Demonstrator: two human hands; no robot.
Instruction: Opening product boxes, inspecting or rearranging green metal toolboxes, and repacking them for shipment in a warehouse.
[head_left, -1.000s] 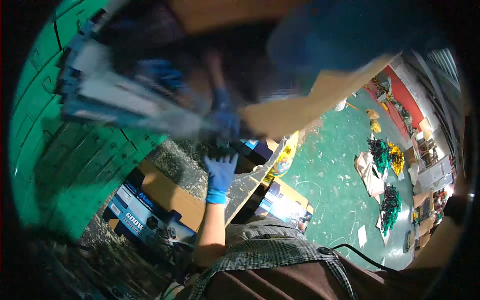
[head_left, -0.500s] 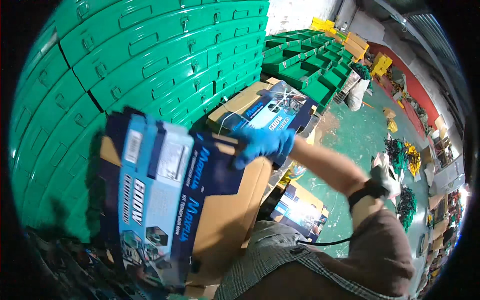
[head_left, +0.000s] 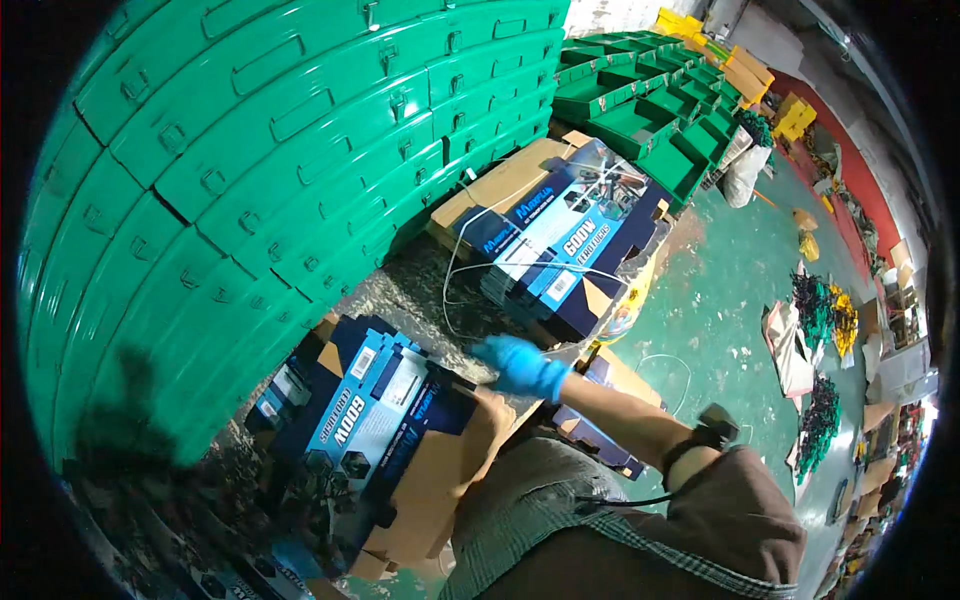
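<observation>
My right hand (head_left: 522, 366), in a blue glove, hangs over the upper right corner of the near stack of flattened blue-and-brown cartons (head_left: 385, 440); it is motion-blurred, so I cannot tell how far the fingers are spread or whether they have hold of anything, and it may only be brushing the cardboard edge. My left hand is nowhere in view. The stack lies low and left of the hand, against the foot of a wall of stacked green plastic crates (head_left: 260, 170), with its printed faces up and its brown flaps turned toward me. A second bundle of the same cartons (head_left: 560, 240) lies beyond the hand, bound with thin white strapping (head_left: 470, 250) that loops loose across the gap between the two. To do this well, I judge that I should get the fingers squarely under the carton's free corner, lift it flat, not by a flap, and keep the glove clear of that loose strap so it does not snag. The ground under the cartons is dark and gritty; further right it becomes a green-painted floor (head_left: 720, 300) littered with scraps. Open green trays (head_left: 650, 120) are stacked behind, with yellow bins and heaps of dark bundled goods (head_left: 815, 310) along the far side.
</observation>
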